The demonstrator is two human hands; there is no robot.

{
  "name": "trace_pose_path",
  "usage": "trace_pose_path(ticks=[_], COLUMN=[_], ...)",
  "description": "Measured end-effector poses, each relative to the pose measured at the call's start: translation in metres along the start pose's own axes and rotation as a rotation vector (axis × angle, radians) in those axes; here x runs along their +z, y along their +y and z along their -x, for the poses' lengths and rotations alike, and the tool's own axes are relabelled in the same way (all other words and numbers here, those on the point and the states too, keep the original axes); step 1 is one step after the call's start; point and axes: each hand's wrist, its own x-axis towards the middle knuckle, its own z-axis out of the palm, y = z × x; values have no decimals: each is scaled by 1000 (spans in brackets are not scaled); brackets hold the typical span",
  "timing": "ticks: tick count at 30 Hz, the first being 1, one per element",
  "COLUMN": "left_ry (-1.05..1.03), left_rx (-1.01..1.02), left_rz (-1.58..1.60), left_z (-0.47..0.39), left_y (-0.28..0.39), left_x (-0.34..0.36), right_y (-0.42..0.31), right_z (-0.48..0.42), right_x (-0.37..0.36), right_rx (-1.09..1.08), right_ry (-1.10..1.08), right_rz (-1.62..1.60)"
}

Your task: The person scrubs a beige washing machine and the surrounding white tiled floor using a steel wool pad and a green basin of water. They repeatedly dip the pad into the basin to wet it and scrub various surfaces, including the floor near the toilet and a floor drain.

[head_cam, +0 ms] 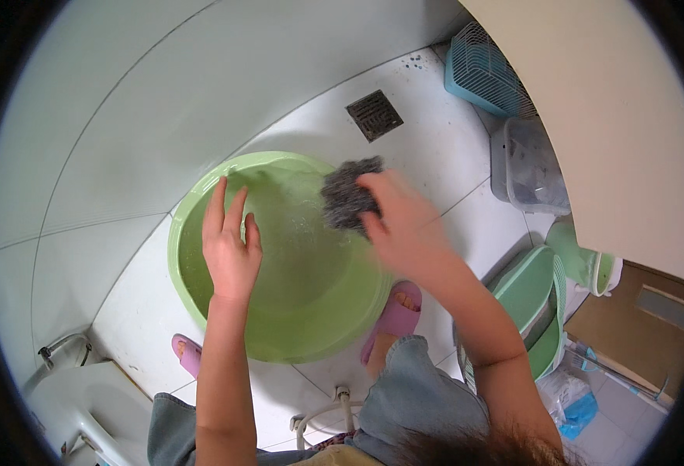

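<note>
A large light-green plastic basin [295, 352] stands on the floor before me, with slightly cloudy water [295, 274] and a few bubbles inside. My right hand [403, 218], blurred by motion, grips a dark grey, fuzzy-looking cloth or scouring pad [349, 195] over the basin's right rim. Which of the two it is, I cannot tell. Over the basin's left side is my left hand [231, 250], its fingers apart and nothing in them.
A square floor drain [375, 115] lies beyond the basin, beside the wall. On the right stand a blue wire-topped cage [484, 76], a clear plastic box [534, 169] and a green plastic tub [522, 291]. Pink slippers [394, 314] flank the basin. A faucet [62, 346] is at left.
</note>
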Motion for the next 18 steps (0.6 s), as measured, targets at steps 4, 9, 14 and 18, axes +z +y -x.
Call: trace_pose_path(ticks=[4, 9, 14, 18], left_ry=[-3, -174, -217, -218], left_rx=[180, 214, 223, 209], left_rz=[-84, -183, -193, -167], left_z=[-31, -57, -70, -75], left_y=[12, 26, 14, 12], left_x=[22, 41, 48, 53], right_y=[65, 196, 252, 259], right_z=[6, 19, 8, -63], right_x=[-13, 38, 78, 70], right_rx=[149, 216, 249, 149], right_ry=[84, 126, 107, 93], right_rz=[-19, 387, 598, 532])
